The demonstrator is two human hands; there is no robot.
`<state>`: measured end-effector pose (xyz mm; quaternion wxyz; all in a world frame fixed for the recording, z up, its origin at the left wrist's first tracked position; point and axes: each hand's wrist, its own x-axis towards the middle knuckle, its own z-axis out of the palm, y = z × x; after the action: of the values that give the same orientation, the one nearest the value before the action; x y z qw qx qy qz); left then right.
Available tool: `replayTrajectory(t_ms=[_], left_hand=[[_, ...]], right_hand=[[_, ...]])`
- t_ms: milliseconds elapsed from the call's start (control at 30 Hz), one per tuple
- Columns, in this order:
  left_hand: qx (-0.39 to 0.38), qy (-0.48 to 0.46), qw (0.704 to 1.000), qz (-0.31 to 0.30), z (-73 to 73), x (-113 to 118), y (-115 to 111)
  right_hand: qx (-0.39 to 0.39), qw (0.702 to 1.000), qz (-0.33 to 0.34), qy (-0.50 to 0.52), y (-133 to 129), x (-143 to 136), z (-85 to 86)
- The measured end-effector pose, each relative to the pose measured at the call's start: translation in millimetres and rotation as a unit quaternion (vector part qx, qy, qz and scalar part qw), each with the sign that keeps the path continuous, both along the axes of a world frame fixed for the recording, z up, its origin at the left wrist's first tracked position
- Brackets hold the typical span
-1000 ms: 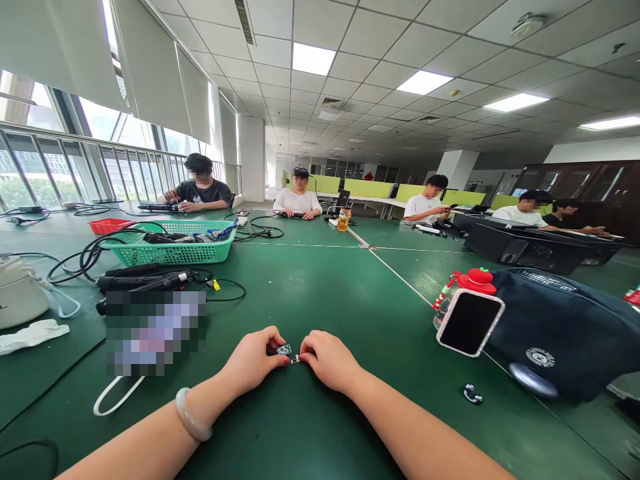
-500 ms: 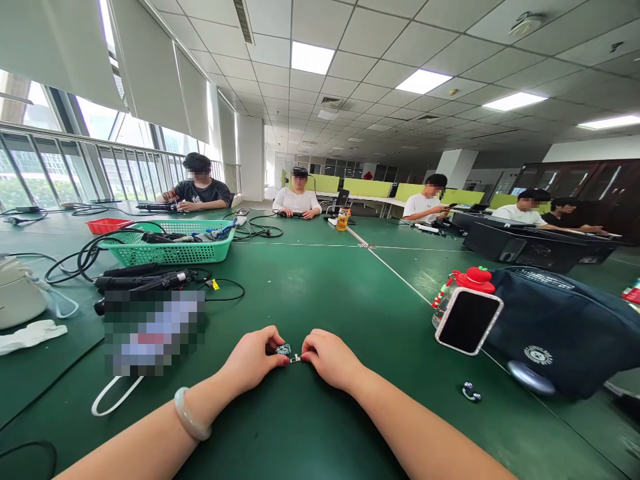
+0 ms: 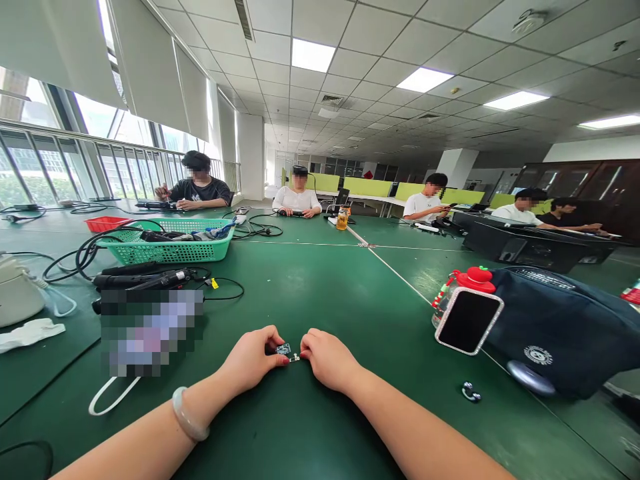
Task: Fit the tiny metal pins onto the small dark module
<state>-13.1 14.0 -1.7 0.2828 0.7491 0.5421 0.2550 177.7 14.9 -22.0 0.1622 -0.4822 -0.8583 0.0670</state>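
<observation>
Pale ceiling panels [image 3: 370, 40] stretch over a matte dark-green table [image 3: 320, 287] with a long smooth top. On its right side sits a bulky navy fabric bag [image 3: 565, 327]; on its left, a mint-green perforated plastic basket [image 3: 167, 252]. Between them, close to the wearer, two bare hands face each other across a narrow gap. With a pale, rounded bangle [image 3: 185, 417] on its wrist, the left hand [image 3: 255, 355] pinches a small dark rectangular board with pale markings [image 3: 283, 349] between thumb and forefinger; the board juts from that grip toward the right hand [image 3: 327, 357], whose fingertips are drawn together. Just below and right of the board, in the gap, is a tiny white-and-dark strip [image 3: 295, 358]. Its long axis runs from the left thumb tip toward the right fingertips, rising slightly rightward. It seems marginally nearer the left thumb; whether the right fingers grip its end I cannot tell.
</observation>
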Motion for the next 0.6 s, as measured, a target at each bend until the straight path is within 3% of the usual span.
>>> replayTrajectory(t_ms=[300, 600], left_hand=[[0.015, -0.010, 0.999, -0.027, 3.0, 1, -2], [0.043, -0.009, 0.997, -0.061, 6.6, 3, -5]], right_hand=[[0.054, 0.992, 0.037, 0.106, -11, -4, 15.6], [0.102, 0.987, 0.103, 0.072, -14, -12, 11.0]])
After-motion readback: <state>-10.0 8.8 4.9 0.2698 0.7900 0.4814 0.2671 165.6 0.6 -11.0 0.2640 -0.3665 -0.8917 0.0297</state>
